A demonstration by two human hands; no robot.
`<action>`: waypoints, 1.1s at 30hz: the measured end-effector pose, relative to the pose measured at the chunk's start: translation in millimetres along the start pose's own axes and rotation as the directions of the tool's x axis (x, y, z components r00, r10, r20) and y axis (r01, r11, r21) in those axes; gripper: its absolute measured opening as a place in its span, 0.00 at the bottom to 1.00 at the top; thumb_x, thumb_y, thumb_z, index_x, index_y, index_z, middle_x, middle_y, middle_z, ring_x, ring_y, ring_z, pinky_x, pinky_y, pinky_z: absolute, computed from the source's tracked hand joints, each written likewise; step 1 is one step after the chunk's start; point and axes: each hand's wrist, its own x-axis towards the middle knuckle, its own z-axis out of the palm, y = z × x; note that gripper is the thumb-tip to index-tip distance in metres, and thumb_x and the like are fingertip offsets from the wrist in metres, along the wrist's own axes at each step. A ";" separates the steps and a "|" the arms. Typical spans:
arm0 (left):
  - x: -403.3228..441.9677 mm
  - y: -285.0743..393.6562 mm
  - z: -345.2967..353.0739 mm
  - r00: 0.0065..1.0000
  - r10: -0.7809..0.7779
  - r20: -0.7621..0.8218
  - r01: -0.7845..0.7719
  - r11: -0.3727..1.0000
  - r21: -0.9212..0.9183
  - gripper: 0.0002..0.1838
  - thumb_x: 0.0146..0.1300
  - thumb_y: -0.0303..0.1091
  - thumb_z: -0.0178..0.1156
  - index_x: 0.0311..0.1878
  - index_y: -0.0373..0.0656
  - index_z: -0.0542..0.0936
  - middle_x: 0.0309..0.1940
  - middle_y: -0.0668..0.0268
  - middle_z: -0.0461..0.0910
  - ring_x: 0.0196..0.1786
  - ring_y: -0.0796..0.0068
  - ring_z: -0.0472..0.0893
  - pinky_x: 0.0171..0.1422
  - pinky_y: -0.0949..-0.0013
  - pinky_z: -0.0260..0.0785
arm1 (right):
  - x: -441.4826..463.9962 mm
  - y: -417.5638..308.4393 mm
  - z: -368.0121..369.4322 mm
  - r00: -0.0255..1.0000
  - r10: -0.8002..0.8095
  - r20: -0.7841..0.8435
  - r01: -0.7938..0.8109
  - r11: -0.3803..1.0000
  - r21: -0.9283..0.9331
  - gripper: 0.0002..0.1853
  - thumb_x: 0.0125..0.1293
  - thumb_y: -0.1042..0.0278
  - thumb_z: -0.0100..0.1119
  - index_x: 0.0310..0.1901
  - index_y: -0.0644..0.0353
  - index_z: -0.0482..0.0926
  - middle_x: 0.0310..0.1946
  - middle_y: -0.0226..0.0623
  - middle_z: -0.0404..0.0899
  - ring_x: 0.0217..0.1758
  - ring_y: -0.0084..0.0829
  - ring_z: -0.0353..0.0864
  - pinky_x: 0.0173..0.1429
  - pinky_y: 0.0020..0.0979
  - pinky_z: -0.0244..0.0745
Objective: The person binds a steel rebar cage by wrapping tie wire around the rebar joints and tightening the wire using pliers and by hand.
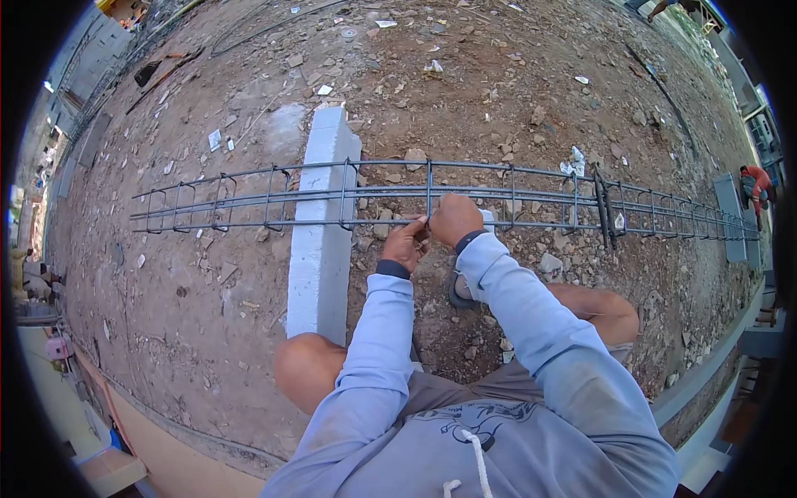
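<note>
Hands [456, 220] meet at rebar cage [429, 181] crossing white block [319, 266].

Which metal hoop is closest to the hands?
The thin grey steel hoop with the left hand and right hand at its lower end; the other hoops stand farther away.

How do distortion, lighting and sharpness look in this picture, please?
Head view: fisheye distortion seems to bow the rebar cage, with black corners; outdoor daylight, the pale block looking bluish; the red-clad person at right is too small for fine detail.
</note>
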 end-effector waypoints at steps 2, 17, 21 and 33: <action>-7.0 1.1 5.3 0.998 0.042 -0.044 -0.040 0.998 0.050 0.09 0.59 0.40 0.61 0.41 0.53 0.75 0.30 0.75 0.77 0.30 0.80 0.75 0.36 0.69 0.63 | -0.7 7.2 3.2 0.995 0.079 0.060 -0.080 0.997 0.020 0.15 0.51 0.62 0.55 0.29 0.68 0.81 0.32 0.57 0.79 0.38 0.51 0.80 0.44 0.45 0.76; -25.1 -14.1 20.5 0.995 0.089 -0.052 -0.086 0.995 0.048 0.19 0.62 0.51 0.58 0.37 0.43 0.75 0.30 0.68 0.79 0.30 0.77 0.78 0.33 0.75 0.69 | -59.2 67.6 17.8 0.955 -0.042 0.293 -0.134 0.819 0.557 0.19 0.62 0.55 0.49 0.31 0.65 0.79 0.23 0.49 0.79 0.25 0.45 0.80 0.33 0.43 0.74; -21.4 -21.4 14.2 0.993 0.105 -0.050 -0.105 0.994 0.007 0.16 0.62 0.50 0.58 0.37 0.47 0.76 0.28 0.73 0.78 0.25 0.85 0.74 0.26 0.80 0.64 | -38.5 152.2 -62.7 0.895 0.170 -0.413 -0.034 0.948 0.316 0.14 0.60 0.60 0.53 0.34 0.64 0.80 0.33 0.49 0.80 0.40 0.48 0.79 0.45 0.41 0.72; -19.5 -4.8 20.7 0.857 0.496 -0.140 -0.268 0.662 0.700 0.17 0.59 0.43 0.61 0.23 0.38 0.79 0.17 0.69 0.76 0.20 0.82 0.71 0.26 0.73 0.61 | -9.4 308.4 -93.8 0.613 0.665 -0.426 -0.781 0.593 -0.197 0.25 0.55 0.60 0.57 0.54 0.60 0.69 0.56 0.44 0.70 0.61 0.45 0.68 0.59 0.44 0.68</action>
